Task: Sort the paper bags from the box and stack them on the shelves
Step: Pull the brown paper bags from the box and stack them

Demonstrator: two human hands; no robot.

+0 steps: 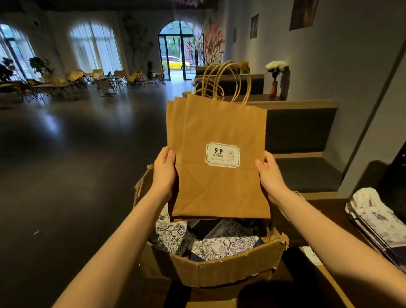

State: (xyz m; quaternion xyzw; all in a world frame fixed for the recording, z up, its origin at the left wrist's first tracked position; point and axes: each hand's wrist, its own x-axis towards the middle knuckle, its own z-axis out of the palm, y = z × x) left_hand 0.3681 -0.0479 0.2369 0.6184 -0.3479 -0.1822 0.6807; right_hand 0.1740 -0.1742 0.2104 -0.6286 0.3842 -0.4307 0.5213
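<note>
Left hand (165, 170) gripped the left edge of the kraft bag bundle (217, 158), thumb on the front face, fingers behind it and out of sight. The bundle looked like about 3 flat brown bags fanned together, twisted handles (219, 81) sticking up, white sticker (222, 156) reading 9.9 on the front one. It was held upright at frame centre, just above the cardboard box (216, 267). Right hand (269, 176) gripped the bundle's right edge the same way.

Below centre, the torn box held printed blue-white bags (215, 240), several at least, so sorting was not finished. At lower right a pile of printed bags (384, 227) lay flat on a dark surface, probably the shelf or a table, can't tell which; that looked like 1 sorted kind already stacked. No kraft stack was visible anywhere.

Judgement: task partway, maybe early-middle. Kraft bundle was out of the box but not yet placed; printed bags in the box remained.
</note>
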